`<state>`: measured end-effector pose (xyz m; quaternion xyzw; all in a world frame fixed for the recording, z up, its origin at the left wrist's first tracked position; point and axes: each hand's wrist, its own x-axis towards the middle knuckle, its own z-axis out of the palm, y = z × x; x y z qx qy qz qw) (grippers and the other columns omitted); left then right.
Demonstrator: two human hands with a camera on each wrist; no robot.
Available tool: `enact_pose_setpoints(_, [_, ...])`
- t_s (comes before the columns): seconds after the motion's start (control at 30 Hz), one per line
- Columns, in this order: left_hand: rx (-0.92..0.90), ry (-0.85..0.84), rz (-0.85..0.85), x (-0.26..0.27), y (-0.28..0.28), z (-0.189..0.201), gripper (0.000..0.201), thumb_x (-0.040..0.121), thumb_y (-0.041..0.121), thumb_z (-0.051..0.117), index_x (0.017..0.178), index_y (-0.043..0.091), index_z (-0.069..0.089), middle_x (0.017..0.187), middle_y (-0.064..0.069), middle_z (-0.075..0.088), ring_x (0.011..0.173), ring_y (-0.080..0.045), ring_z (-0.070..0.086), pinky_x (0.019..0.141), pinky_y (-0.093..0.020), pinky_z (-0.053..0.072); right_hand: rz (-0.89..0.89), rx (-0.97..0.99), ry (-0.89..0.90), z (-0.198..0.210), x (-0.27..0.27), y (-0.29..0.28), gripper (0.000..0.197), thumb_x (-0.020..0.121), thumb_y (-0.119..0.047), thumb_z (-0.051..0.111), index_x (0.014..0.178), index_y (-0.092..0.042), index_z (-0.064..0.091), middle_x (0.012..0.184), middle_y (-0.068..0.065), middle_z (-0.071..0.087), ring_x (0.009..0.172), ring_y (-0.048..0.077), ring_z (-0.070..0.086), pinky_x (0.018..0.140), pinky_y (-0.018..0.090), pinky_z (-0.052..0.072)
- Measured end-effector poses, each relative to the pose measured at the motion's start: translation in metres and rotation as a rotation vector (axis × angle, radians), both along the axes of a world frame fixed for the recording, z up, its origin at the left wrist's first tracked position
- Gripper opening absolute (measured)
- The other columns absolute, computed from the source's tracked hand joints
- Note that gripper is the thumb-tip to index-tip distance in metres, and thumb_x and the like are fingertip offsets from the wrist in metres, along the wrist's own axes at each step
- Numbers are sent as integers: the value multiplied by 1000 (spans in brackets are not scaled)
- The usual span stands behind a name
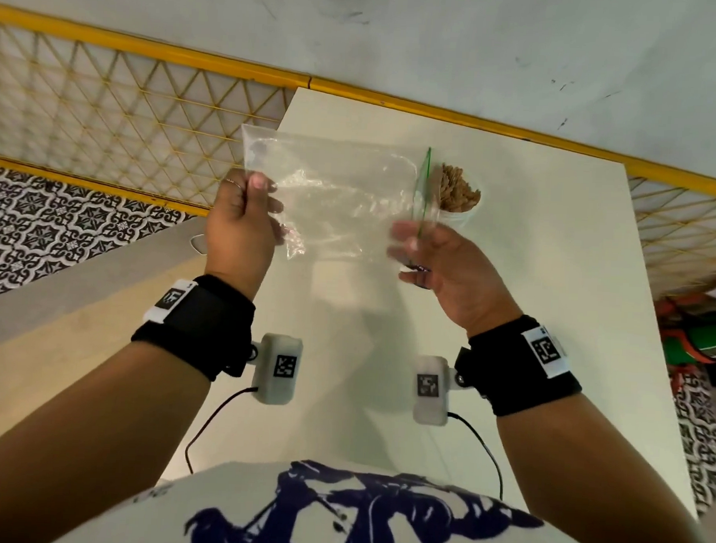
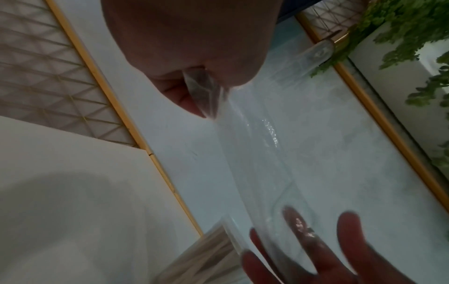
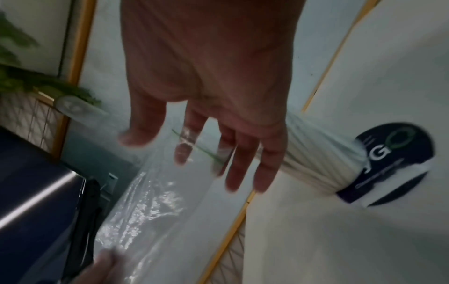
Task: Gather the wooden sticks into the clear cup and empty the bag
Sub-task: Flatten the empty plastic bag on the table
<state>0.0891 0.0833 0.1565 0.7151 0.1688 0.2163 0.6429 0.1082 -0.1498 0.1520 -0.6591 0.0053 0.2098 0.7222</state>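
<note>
A clear zip bag [image 1: 339,196] with a green seal strip hangs sideways above the table, and I see no sticks inside it. My left hand [image 1: 261,189] pinches its closed bottom corner; the wrist view shows that pinch on the bag [image 2: 255,144]. My right hand [image 1: 406,257] is at the bag's mouth with straight, spread fingers [image 3: 243,163], blurred, some seen through the plastic. Just beyond the mouth stands the clear cup [image 1: 461,216], packed with wooden sticks [image 1: 458,187]. The right wrist view shows the cup [image 3: 323,159] with its dark label, close beside the fingers.
The white table [image 1: 509,339] ends just left of my left hand and runs back to a yellow-framed mesh fence [image 1: 109,96]. Patterned floor tiles [image 1: 42,224] lie to the left. Green objects [image 1: 698,343] sit beyond the table's right edge.
</note>
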Motion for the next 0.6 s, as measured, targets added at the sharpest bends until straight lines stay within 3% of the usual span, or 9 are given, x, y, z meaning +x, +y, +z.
enact_pose_setpoints(0.07, [133,15,-19,-5,3,-1,19,101,26,38,90,18,52,71,-1,55,51,-10,53,46,-20,44,-35,-67,-20,-2,-10,-2,6,87,-16,65,84,-12,68,94,7,71,85,23,70,71,32,52])
enact_pose_setpoints(0.13, [360,52,-22,-10,8,-8,22,100,33,37,92,20,53,68,-1,57,53,-12,58,49,-27,50,-113,-47,-59,-1,-18,-4,16,90,-10,60,76,-9,66,85,11,70,72,22,70,64,29,53])
enact_pose_setpoints(0.23, [572,70,32,-15,11,-20,33,98,43,31,95,19,53,70,-8,63,60,-30,63,59,-43,53,-174,-7,-132,2,-30,-8,17,88,-10,64,73,-13,70,81,17,67,69,26,67,60,27,53])
enact_pose_setpoints(0.3, [595,69,37,-16,8,-28,36,98,42,30,98,14,52,78,-11,66,64,-33,64,62,-45,52,-232,26,-142,1,-35,-11,9,86,-7,65,82,-13,71,73,14,66,64,26,64,56,25,51])
enact_pose_setpoints(0.37, [632,108,40,-23,0,-38,30,99,35,34,108,11,49,79,-14,67,70,-35,64,63,-44,50,-291,12,-110,-8,-38,-21,17,87,-1,63,100,-12,65,68,8,64,53,17,59,51,24,48])
enact_pose_setpoints(0.43, [647,189,53,-38,-5,-57,30,96,24,43,122,8,43,89,-13,65,82,-33,63,69,-43,50,-254,-153,-45,-26,-37,-39,31,88,1,62,117,-7,53,71,10,62,47,13,56,48,24,46])
enact_pose_setpoints(0.5, [701,185,-35,-59,-12,-81,43,92,21,48,133,7,40,116,-14,58,102,-32,59,85,-44,50,-96,-442,39,-53,-36,-56,40,88,-4,64,125,-5,48,70,8,63,47,13,55,47,23,43])
enact_pose_setpoints(0.57, [927,165,-334,-80,-26,-111,54,91,27,46,140,8,38,138,-18,47,123,-38,49,101,-48,43,2,-736,99,-80,-36,-69,44,87,-13,66,127,-11,49,81,7,66,66,19,62,57,22,47])
enact_pose_setpoints(0.6, [1034,185,-538,-89,-34,-125,58,90,30,45,144,10,35,147,-19,38,133,-40,39,107,-50,36,12,-902,77,-89,-37,-72,46,86,-20,67,129,-14,49,93,7,67,84,23,64,70,25,49])
